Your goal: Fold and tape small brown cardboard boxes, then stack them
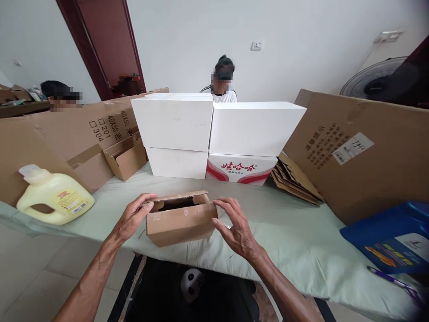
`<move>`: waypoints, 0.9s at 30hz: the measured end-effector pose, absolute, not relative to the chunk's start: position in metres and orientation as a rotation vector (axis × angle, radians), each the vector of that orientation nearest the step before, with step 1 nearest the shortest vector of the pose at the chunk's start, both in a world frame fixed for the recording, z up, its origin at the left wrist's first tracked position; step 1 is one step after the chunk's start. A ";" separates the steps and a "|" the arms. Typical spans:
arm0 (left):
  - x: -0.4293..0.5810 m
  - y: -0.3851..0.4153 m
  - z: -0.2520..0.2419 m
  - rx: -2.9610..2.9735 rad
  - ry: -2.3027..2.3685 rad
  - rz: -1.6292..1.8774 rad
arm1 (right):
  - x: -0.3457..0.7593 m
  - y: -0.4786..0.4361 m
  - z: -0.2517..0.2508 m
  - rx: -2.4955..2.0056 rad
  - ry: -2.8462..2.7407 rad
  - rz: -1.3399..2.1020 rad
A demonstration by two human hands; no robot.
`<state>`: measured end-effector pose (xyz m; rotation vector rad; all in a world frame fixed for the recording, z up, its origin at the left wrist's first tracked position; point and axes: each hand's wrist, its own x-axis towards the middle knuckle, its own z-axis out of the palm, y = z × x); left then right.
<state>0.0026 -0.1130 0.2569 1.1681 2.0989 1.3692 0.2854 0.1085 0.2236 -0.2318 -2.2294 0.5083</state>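
Count: 2 bare hands, 1 sm. cardboard box [181, 228] betw. them. Behind it, 4 boxes in 2 stacks of 2: the L stack [177, 129] plain white, R stack [254, 129] w/ plain white on top & 1 red-and-white printed box [241, 170] below. Also 2 jugs, 1 pale yellow jug [55, 194] at far L and 1 blue jug [389, 237] at far R; 1 sm. open carton [129, 163] just beside L stack; 2 lg. cardboard panels, 1 each side (L panel [67, 127], R panel [385, 179]); some flattened cardboard [295, 181] by R stack, exact no. unclear. 2 other people beyond: 1 person [229, 96] behind the stacks, 1 person [55, 89] at far L, partly hidden.

Sm. box looks plain brown, low & wide, top open w/ a dark gap; rear side stands a bit higher; shiny tape approx. along top edges and at R end. Contents too dark to tell. It's on the cloth-covered surface [268, 210], at the near edge, centre.

L grip [130, 219]: thumb & fingers at box's top L corner; can't tell if clamped. R grip [236, 230]: fingers & thumb spread apart, against/near R end.
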 end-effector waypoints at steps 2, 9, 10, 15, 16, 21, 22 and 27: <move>0.005 -0.108 0.256 1.128 2.118 1.396 | 0.269 0.100 0.236 -0.110 -2.252 0.508; 0.012 -0.097 0.237 1.136 2.211 1.554 | 0.247 0.095 0.219 -0.069 -2.265 0.487; 0.013 -0.096 0.233 1.157 2.227 1.579 | 0.246 0.095 0.216 -0.079 -2.259 0.482; 0.015 -0.095 0.221 1.211 2.267 1.634 | 0.244 0.093 0.212 -0.097 -2.226 0.449; 0.015 -0.094 0.220 1.217 2.271 1.635 | 0.244 0.092 0.212 -0.102 -2.226 0.446; 0.015 -0.095 0.221 1.251 2.295 1.623 | 0.245 0.091 0.212 -0.112 -2.245 0.463; 0.014 -0.095 0.221 1.256 2.297 1.620 | 0.246 0.091 0.211 -0.113 -2.246 0.463; 0.015 -0.096 0.221 1.257 2.305 1.614 | 0.246 0.090 0.210 -0.120 -2.246 0.468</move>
